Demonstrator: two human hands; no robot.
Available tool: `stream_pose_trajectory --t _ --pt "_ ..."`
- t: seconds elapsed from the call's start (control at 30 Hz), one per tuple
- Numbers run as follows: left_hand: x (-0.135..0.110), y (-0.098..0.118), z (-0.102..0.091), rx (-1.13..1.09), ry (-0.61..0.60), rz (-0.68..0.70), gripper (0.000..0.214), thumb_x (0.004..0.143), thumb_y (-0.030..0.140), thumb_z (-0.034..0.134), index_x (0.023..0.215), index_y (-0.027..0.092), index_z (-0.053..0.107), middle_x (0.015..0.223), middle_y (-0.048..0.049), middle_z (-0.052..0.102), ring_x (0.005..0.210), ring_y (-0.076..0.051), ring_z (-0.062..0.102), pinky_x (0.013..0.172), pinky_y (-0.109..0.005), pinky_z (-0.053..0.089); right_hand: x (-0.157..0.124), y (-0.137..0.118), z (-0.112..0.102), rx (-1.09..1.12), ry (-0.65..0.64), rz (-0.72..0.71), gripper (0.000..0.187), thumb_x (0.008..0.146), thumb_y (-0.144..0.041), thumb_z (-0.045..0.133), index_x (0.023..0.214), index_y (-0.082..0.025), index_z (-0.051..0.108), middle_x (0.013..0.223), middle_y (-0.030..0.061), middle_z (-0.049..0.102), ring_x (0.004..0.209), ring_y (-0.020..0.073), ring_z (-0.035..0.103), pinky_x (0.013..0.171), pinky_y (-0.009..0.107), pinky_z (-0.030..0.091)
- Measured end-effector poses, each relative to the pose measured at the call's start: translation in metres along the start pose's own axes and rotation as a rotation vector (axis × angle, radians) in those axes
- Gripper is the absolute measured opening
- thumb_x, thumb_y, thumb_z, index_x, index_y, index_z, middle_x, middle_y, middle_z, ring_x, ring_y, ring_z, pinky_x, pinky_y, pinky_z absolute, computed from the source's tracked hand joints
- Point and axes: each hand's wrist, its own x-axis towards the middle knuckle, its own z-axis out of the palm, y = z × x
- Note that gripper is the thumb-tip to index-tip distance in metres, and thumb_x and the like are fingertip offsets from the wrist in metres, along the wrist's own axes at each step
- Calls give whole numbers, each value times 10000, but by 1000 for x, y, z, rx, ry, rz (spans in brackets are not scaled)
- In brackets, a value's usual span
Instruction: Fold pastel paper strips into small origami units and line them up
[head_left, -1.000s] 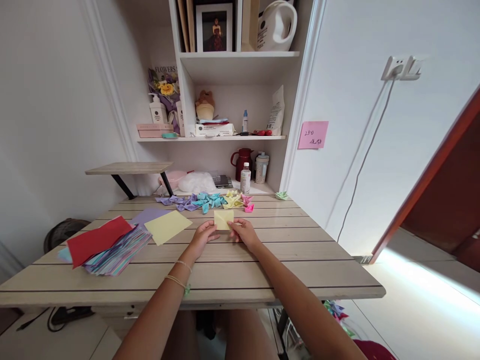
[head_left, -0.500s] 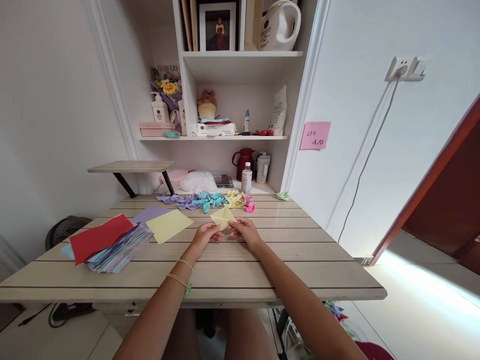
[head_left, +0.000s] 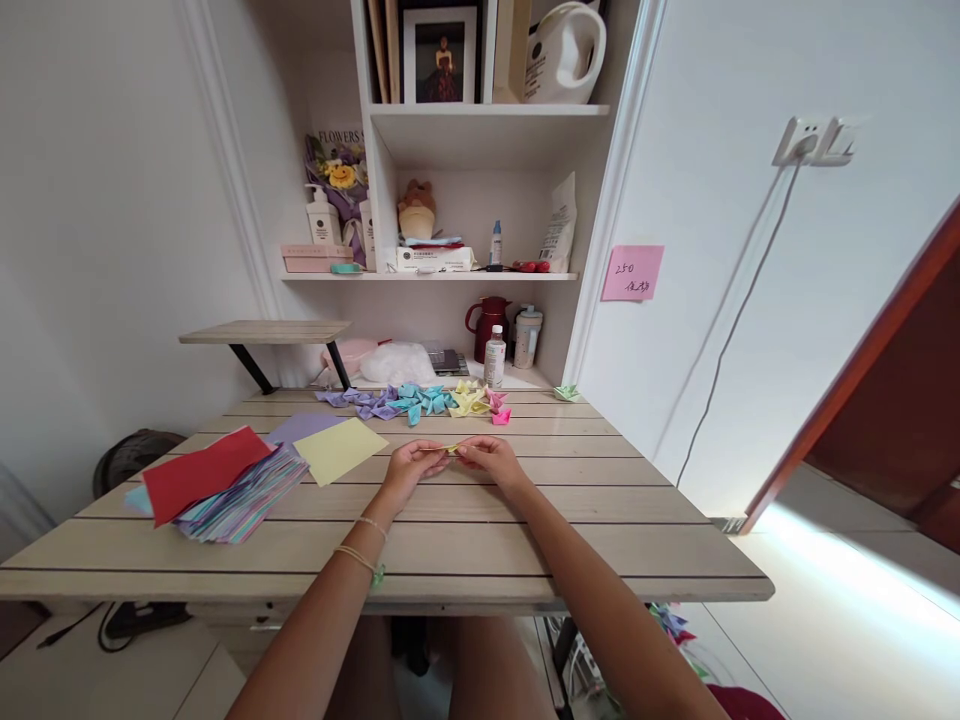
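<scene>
Between my two hands, over the middle of the table, is a small piece of yellow origami paper (head_left: 451, 449), seen nearly edge-on as a thin strip. My left hand (head_left: 411, 468) pinches its left end, fingers closed. On its right end my right hand (head_left: 491, 461) also closes in a pinch. The paper's folds are mostly hidden by the fingers. Just beyond the hands lies a row of folded paper pieces: purple (head_left: 367, 402), blue (head_left: 421, 400), yellow (head_left: 469, 400) and pink (head_left: 500, 415).
Left of my hands lie a flat yellow sheet (head_left: 341, 451), a purple sheet and a stack of coloured paper (head_left: 244, 495) topped by a red sheet (head_left: 204, 472). A green folded piece (head_left: 567, 393) sits at the back right. A bottle (head_left: 494, 358) and a dark red jug (head_left: 487, 328) stand behind.
The yellow paper, its flat face showing before, has tilted or folded down to a thin edge. Both hands keep their pinch and have drawn slightly level with each other.
</scene>
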Motion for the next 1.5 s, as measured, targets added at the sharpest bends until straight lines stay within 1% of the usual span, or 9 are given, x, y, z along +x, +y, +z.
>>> stream_pose_trajectory --t 0.13,0.33,0.47,0.67,0.93,1.03,1.13,1.23,1.5 --pt "1 -1 -1 -14 2 3 327 597 250 753 853 94 622 796 -124 701 770 -208 669 789 -349 520 0 0 -1 -8 33 -4 369 521 -447 744 737 -155 677 680 44 674 669 166 615 643 283 483" --pt "0 -3 0 11 -10 1 319 555 260 774 801 91 662 770 -93 706 741 -200 669 801 -344 522 -3 -1 0 -11 -156 -21 384 492 -389 767 791 -164 681 772 35 684 725 164 616 695 287 472" --pt "0 -3 1 20 -32 -17 328 549 263 776 799 78 671 780 -105 706 747 -206 668 804 -340 520 -1 -1 0 -72 -68 -17 316 570 -446 712 666 -147 670 641 22 661 616 140 592 616 256 455" --pt "1 -3 2 69 -51 -40 343 640 358 706 802 59 666 786 -143 699 734 -219 672 789 -338 524 1 2 1 -55 99 8 325 545 -455 724 577 -158 597 544 4 626 527 126 572 559 245 449" --pt "0 -3 3 64 8 9 304 637 310 720 805 69 641 751 -131 696 735 -224 673 786 -348 527 3 6 1 -41 87 38 297 538 -408 740 554 -161 577 502 -27 571 546 116 561 513 209 392" --pt "1 -3 2 47 16 17 404 602 261 751 936 87 604 754 -116 697 728 -223 674 758 -358 535 3 7 0 -29 99 44 298 524 -387 755 581 -159 572 506 -29 575 521 108 547 499 208 391" --pt "2 -5 1 40 -13 5 551 571 219 772 1061 104 549 768 -114 697 735 -223 674 740 -357 538 2 7 -1 31 116 47 344 506 -334 777 737 -167 585 553 -31 609 524 108 556 530 220 430" --pt "3 -10 0 67 -29 -14 518 558 223 779 1011 84 572 762 -124 694 708 -217 675 719 -334 539 1 8 -3 58 123 64 464 501 -288 786 898 -173 574 584 -27 630 515 110 567 531 228 454" --pt "7 -19 -3 181 -111 -17 447 520 240 790 896 82 607 715 -97 693 635 -181 664 646 -273 525 0 10 -3 14 61 154 450 512 -257 786 902 -164 583 585 -22 639 519 122 602 507 213 479"
